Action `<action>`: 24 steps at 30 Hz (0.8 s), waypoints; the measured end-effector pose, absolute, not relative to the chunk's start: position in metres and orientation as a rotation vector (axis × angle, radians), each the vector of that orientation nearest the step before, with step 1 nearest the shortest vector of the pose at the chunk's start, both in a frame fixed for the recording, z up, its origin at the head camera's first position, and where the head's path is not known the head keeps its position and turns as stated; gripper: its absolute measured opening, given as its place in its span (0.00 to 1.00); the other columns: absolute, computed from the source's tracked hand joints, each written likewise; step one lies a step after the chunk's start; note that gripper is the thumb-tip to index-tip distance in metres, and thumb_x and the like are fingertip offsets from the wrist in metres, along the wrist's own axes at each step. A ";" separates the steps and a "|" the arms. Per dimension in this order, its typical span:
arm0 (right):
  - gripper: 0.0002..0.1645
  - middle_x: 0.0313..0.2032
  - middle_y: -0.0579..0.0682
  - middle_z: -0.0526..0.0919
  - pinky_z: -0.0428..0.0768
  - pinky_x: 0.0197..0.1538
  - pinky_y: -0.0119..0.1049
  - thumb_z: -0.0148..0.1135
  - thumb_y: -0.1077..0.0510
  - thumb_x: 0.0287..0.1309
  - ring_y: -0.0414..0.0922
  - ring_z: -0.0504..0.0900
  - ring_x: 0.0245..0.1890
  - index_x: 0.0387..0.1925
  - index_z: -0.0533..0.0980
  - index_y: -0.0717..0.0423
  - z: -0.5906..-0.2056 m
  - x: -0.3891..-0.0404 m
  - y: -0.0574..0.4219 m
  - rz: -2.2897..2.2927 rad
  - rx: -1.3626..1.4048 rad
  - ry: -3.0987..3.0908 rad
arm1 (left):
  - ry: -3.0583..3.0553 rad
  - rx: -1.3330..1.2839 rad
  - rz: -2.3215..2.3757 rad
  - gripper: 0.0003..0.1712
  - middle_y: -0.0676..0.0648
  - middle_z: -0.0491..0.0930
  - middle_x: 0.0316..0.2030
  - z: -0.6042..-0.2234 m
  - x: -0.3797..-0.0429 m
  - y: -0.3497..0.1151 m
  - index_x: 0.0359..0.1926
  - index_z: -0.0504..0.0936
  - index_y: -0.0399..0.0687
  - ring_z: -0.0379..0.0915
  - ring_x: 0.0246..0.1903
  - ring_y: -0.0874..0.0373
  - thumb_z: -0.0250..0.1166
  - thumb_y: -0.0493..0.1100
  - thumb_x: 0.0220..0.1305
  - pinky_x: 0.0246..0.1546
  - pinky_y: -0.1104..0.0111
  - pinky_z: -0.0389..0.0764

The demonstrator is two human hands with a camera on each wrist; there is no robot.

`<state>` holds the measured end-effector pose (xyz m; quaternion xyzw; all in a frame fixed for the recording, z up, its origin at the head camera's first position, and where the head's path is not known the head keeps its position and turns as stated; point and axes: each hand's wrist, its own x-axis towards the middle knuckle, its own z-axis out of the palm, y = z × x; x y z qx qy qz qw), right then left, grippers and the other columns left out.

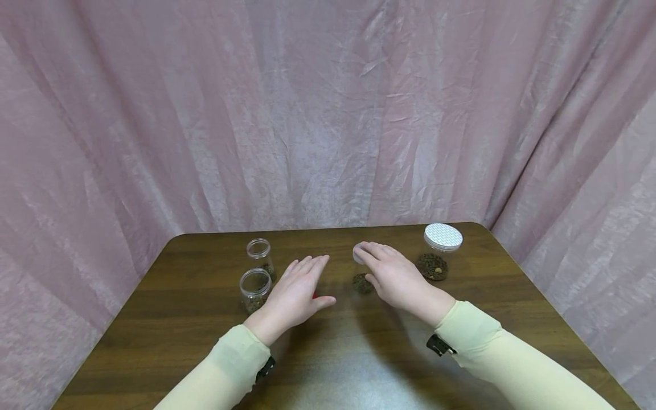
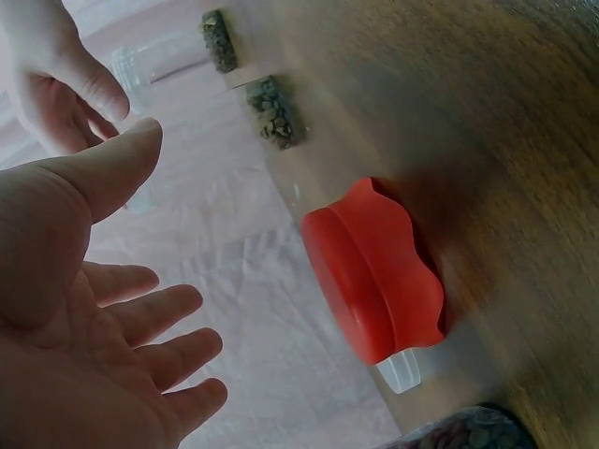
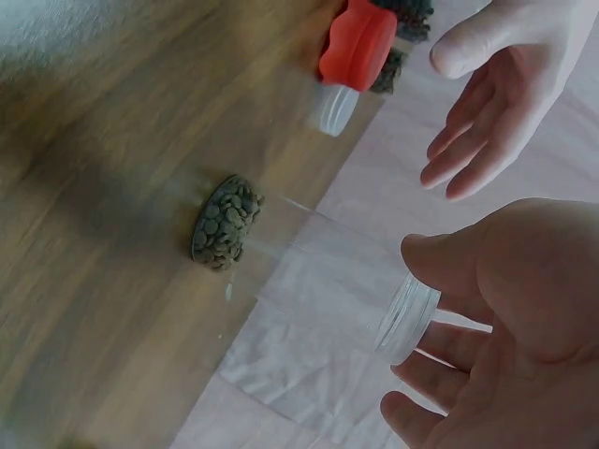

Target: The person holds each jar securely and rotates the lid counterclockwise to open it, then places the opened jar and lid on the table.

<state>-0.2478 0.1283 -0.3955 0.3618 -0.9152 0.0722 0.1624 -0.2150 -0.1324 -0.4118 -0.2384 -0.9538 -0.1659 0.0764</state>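
My left hand (image 1: 297, 293) hovers over the table with its fingers extended and thumb apart. In the left wrist view its palm faces a red wavy-edged piece (image 2: 370, 271) on the wood, with nothing in its grasp. My right hand (image 1: 392, 276) is at the top of a tall clear jar (image 3: 323, 262) with dried pellets (image 3: 226, 224) at its bottom. In the right wrist view, thumb and spread fingers flank its threaded neck (image 3: 407, 318). The jar stands upright; its top is partly hidden by the fingers in the head view.
Two clear jars (image 1: 258, 247) with dark contents stand left, beyond my left hand. A lidded jar (image 1: 443, 236) stands at the back right. Clear ribbed plastic (image 3: 337, 109) shows beside the red piece. Pink curtains (image 1: 328, 114) hang behind the wooden table (image 1: 169, 319).
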 end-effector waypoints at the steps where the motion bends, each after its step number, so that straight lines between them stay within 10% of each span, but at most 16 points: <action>1: 0.39 0.71 0.64 0.78 0.73 0.75 0.58 0.80 0.63 0.66 0.64 0.78 0.71 0.74 0.75 0.65 -0.396 -0.247 0.128 0.211 1.038 -2.608 | -2.861 -0.714 -0.501 0.54 0.39 0.70 0.79 -0.412 -0.215 -0.132 0.83 0.65 0.39 0.63 0.79 0.35 0.80 0.57 0.68 0.80 0.41 0.58; 24: 0.42 0.76 0.63 0.73 0.69 0.78 0.57 0.78 0.59 0.69 0.61 0.72 0.77 0.77 0.71 0.66 -0.395 -0.227 0.115 0.321 1.188 -2.614 | -2.941 -0.662 -0.544 0.53 0.36 0.72 0.77 -0.417 -0.220 -0.131 0.84 0.64 0.40 0.65 0.79 0.37 0.79 0.58 0.70 0.81 0.42 0.56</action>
